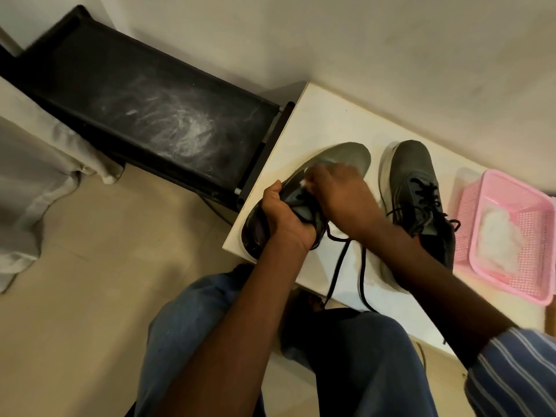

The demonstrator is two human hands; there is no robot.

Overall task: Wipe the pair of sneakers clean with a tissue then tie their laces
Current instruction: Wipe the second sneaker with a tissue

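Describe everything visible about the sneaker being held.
The held sneaker is grey-green with a dark collar, tilted on its side on the white table, toe pointing away. The left hand grips its heel end; the right hand presses a white tissue against its upper. Its black laces hang untied over the table edge.

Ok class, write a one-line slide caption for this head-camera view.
Left hand steadies a grey sneaker on the table while the right hand wipes it with tissue.

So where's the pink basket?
In the head view, the pink basket sits on the white table, far right, just beside the sneaker nobody is holding.
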